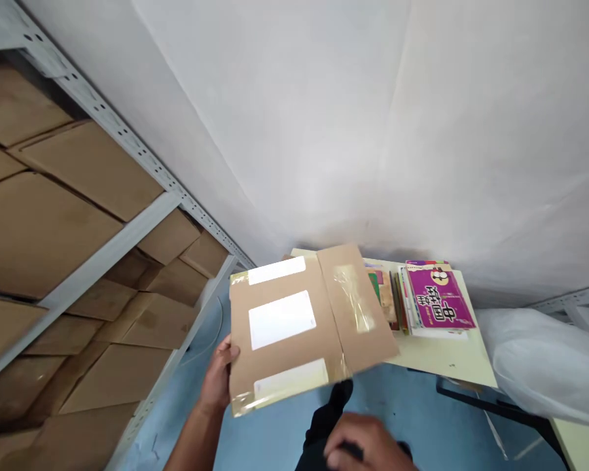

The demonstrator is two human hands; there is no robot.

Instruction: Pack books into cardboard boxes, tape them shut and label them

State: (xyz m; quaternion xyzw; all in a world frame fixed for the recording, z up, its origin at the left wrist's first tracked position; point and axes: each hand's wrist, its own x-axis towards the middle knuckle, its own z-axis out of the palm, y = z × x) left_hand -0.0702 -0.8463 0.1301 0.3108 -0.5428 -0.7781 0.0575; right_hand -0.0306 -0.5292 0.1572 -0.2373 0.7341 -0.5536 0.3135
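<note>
My left hand (219, 376) grips the left edge of a brown cardboard box (287, 340), thumb on its face. It is held up tilted in front of me, with one flap (356, 314) folded out to the right. White paper labels (282, 319) and clear tape (356, 297) are stuck on the cardboard. Low in the view, my right hand (368, 441) is curled closed, slightly blurred and apart from the box. Something dark shows within its fingers; whether it is held or just the dark clothing behind cannot be made out.
A pale table (451, 356) against the white wall (348, 131) bears stacked books, a purple book (439, 294) on top. Metal shelving (112, 255) full of cardboard boxes (39, 229) stands left. A white plastic bag (544, 360) bulges at right. The floor (260, 432) is blue.
</note>
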